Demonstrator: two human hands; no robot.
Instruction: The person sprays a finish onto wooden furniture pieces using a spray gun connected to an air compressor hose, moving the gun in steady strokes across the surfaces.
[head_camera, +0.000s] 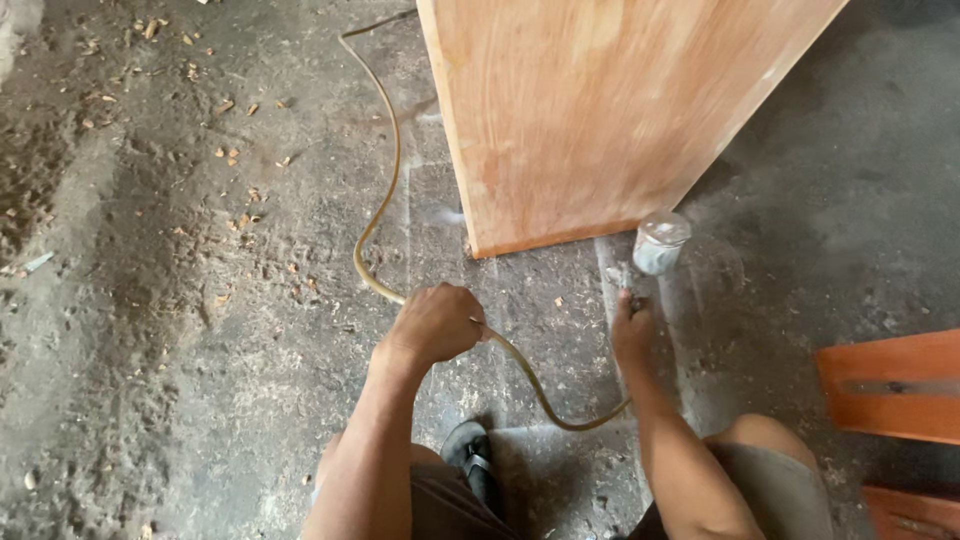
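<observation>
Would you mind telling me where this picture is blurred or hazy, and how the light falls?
Head view: soft, even light, no hard shadows; the spray gun in the right hand is smeared by blur, pale haze hangs near the wooden panel; left hand and hose look sharper.

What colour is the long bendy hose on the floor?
The thin hose is yellowish tan, clearest in the head view, running through the left hand.

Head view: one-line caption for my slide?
Right hand holds spray gun near wooden panel; left hand grips hose.
</observation>
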